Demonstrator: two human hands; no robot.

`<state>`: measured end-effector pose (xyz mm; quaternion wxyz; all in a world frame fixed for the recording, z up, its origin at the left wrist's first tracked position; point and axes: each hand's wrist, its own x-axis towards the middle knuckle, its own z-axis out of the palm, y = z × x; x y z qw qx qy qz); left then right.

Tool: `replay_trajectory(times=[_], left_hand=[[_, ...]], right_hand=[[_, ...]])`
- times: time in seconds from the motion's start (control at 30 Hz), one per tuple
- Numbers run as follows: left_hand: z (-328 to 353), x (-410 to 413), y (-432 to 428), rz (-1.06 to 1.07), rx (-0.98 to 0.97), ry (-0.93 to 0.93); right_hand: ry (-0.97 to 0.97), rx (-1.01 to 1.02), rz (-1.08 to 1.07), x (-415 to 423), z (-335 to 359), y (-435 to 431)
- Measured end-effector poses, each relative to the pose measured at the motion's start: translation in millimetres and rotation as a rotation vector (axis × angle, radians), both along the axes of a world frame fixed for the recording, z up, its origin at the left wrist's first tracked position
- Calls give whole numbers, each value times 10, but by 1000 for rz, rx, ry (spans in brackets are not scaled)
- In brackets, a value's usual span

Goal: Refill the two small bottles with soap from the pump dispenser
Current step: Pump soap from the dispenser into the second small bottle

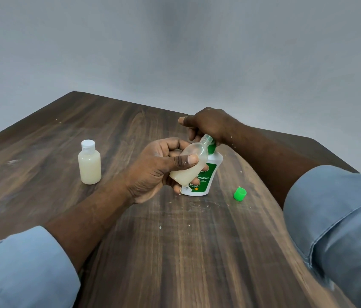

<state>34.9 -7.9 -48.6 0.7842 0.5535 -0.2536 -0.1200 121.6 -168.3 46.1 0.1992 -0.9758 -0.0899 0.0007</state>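
My left hand (157, 167) grips a small clear bottle (191, 162), tilted with its open neck up against the pump's spout. Milky soap fills its lower part. Behind it stands the white pump dispenser (209, 174) with a green label. My right hand (206, 125) sits on top of the pump head, fingers curled over it, hiding most of the head. A second small bottle (89, 162), full of milky soap and closed with a white cap, stands upright to the left. A loose green cap (240, 194) lies on the table to the right of the dispenser.
Everything rests on a dark wooden table (130, 241) with small white specks on it. Its far edges run close behind the dispenser, with a plain grey wall beyond. My blue sleeves frame the lower corners.
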Motion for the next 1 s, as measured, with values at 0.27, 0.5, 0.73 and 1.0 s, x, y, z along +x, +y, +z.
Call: replay_trajectory(times=[0.27, 0.5, 0.73, 1.0], left_hand=[[5, -7, 6, -1, 14, 1], [14, -10, 13, 11, -15, 0], [12, -5, -2, 5, 17, 3], [30, -12, -3, 8, -9, 3]], right_hand=[[-10, -21, -5, -44, 40, 6], [14, -4, -10, -9, 51, 14], [44, 84, -19, -12, -13, 1], [-48, -123, 50, -32, 108, 12]])
